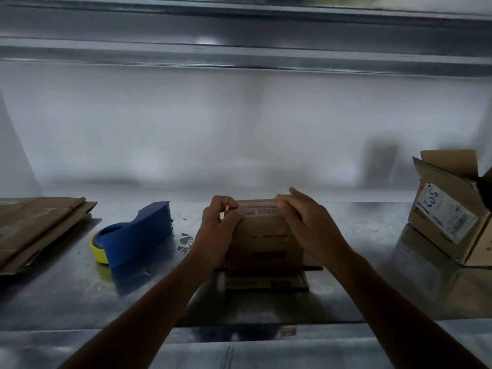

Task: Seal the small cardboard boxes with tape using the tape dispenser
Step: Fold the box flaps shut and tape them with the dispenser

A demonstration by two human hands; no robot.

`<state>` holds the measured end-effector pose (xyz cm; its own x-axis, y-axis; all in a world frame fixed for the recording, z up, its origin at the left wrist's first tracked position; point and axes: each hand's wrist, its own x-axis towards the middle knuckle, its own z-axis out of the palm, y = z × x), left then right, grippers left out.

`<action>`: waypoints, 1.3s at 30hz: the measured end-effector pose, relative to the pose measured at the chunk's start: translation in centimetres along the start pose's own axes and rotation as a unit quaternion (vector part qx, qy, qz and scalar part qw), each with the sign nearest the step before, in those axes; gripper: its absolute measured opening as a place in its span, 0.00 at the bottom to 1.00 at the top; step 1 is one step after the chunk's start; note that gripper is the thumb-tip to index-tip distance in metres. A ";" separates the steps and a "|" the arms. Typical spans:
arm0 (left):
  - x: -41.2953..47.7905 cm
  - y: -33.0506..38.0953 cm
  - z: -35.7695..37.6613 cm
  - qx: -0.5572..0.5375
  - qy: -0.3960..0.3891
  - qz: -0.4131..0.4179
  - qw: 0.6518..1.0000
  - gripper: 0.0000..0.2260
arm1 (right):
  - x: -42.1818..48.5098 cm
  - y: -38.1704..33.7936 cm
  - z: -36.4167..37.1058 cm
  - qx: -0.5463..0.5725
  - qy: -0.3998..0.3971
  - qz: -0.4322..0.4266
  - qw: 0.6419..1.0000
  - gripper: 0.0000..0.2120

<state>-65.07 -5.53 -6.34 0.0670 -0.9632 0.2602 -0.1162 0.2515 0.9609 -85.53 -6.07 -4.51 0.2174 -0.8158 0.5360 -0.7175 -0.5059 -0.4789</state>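
Note:
A small brown cardboard box (263,241) stands in the middle of the steel counter (359,288). A strip of printed tape (258,209) runs across its far top edge. My left hand (218,225) grips the box's left side with curled fingers and pinches the tape's left end. On the right top corner rests my right hand (306,222), fingertips pressing the tape's other end. The blue tape dispenser (138,235) with a yellow roll lies on the counter to the left, apart from both hands.
Flattened cardboard (37,227) lies at the far left. An opened box with a white shipping label (452,211) sits at the far right. A steel back wall and shelf rise behind. The counter's front edge runs below my forearms.

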 end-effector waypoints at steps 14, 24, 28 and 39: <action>-0.5 2.0 -8.1 0.163 0.104 0.086 0.977 0.09 | 2.0 -4.0 1.5 -0.142 -0.178 -0.019 0.974 0.37; 0.6 -0.6 -16.8 0.556 0.081 -0.006 0.827 0.22 | 2.1 -4.5 2.5 -0.149 -0.153 -0.006 0.977 0.41; -0.1 -0.7 -18.0 0.593 0.075 -0.017 0.802 0.26 | 2.4 -5.1 2.6 -0.147 -0.146 -0.007 0.978 0.37; -0.6 -0.2 -17.7 0.590 0.116 0.007 0.799 0.26 | 2.0 -5.4 2.7 -0.125 -0.146 -0.005 0.981 0.38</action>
<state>-47.54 -3.32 -5.03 0.2241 -0.8833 0.4119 -0.9628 -0.1351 0.2341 -79.45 -5.74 -2.78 0.3787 -0.8755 0.3002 -0.8465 -0.4588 -0.2700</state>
